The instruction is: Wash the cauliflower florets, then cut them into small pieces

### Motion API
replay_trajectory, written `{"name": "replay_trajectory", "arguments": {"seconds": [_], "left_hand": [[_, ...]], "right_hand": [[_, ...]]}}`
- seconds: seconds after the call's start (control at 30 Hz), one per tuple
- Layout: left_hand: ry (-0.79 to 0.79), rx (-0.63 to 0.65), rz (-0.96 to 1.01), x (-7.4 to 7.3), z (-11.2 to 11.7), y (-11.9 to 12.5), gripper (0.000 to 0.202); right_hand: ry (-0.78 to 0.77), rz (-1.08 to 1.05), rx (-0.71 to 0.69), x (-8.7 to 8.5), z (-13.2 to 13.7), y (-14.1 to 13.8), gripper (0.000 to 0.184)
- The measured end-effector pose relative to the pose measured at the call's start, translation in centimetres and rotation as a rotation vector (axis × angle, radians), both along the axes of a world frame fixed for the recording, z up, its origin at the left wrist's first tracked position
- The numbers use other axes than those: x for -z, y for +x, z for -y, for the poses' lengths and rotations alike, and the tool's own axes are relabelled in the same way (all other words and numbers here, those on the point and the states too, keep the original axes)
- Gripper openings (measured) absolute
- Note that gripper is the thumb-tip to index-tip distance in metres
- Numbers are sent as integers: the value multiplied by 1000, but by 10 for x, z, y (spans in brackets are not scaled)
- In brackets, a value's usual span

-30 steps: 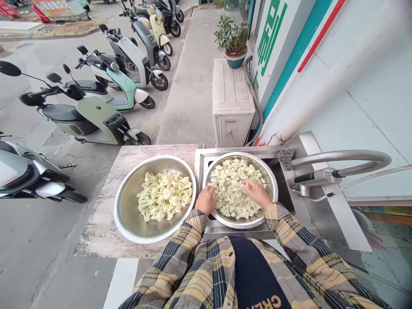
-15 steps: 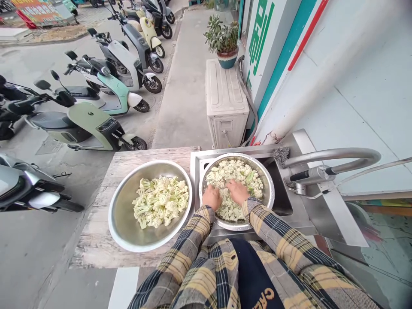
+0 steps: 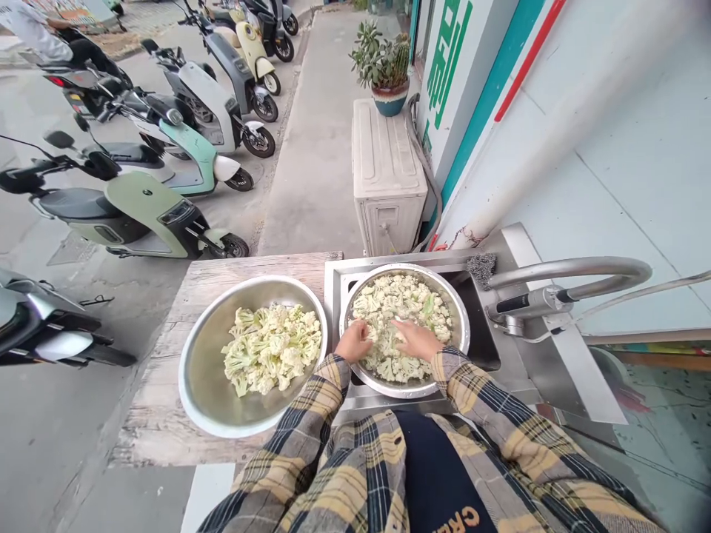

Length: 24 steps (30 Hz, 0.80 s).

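A steel basin [image 3: 460, 311] of water and cauliflower florets [image 3: 400, 369] sits over the sink. Both my hands reach into it, facing each other. At its left side, my left hand [image 3: 353, 342] has its fingertips in the water among the florets, thumb apart from the fingers. My right hand [image 3: 419, 340] lies opposite, its fingers stretched toward the middle and partly under water. Neither hand visibly grips a floret, though the fingertips are partly hidden. To the left, a larger steel bowl [image 3: 208, 370] holds a heap of cauliflower florets [image 3: 272, 348].
The bowl stands on a worn wooden board [image 3: 155, 414] beside the steel sink [image 3: 489, 340]. A curved faucet [image 3: 589, 270] and a steel wool scrubber [image 3: 482, 268] are at the right. Parked scooters [image 3: 149, 207] line the left; a white metal unit [image 3: 389, 163] stands ahead.
My hands have moved apart in the basin, the left one outward to the left and the right one to the right. A person on a scooter has appeared at the upper left.
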State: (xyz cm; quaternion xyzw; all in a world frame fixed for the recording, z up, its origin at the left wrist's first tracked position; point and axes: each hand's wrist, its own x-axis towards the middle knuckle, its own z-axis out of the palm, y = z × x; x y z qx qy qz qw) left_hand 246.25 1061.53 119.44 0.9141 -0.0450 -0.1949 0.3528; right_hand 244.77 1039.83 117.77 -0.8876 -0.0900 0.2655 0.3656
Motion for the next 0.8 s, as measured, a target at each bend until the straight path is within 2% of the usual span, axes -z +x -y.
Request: {"name": "replay_trajectory", "arguments": {"seconds": [0.1,0.17,0.2,0.27,0.33,0.43,0.5,0.57,0.63,0.7,0.8], "left_hand": [[85,129,-46,5,15,-6,62],[95,131,-112,10,23,-9,81],[97,111,-123,12,25,-9,79],[48,36,-121,12,24,-9,61],[-117,-90,-160,7,19,-8,48],[-459,-324,-310,-9,13,-8,50],[-625,-421,-435,-20,15,-9,52],[-748,-458,-545,-29,21,-12,50],[-865,-461,-611,-34,30,-16,47],[-951,-455,-619,-36,40,-21,45],[-929,-496,-530,-37,52,-27,53]], "right_hand": [[-39,-15,16,6,-33,-8,88],[-1,-10,54,9,-42,-11,79],[23,-9,75,9,-41,-12,69],[67,-4,107,8,-30,-13,48],[171,-4,179,4,-10,-12,38],[548,-116,419,-5,19,-11,38],[785,-278,560,-11,30,-12,41],[892,-403,591,-17,31,-13,43],[937,-413,583,-24,23,-14,44],[907,-302,567,-32,10,-18,43],[804,-102,513,-48,-16,-27,44]]}}
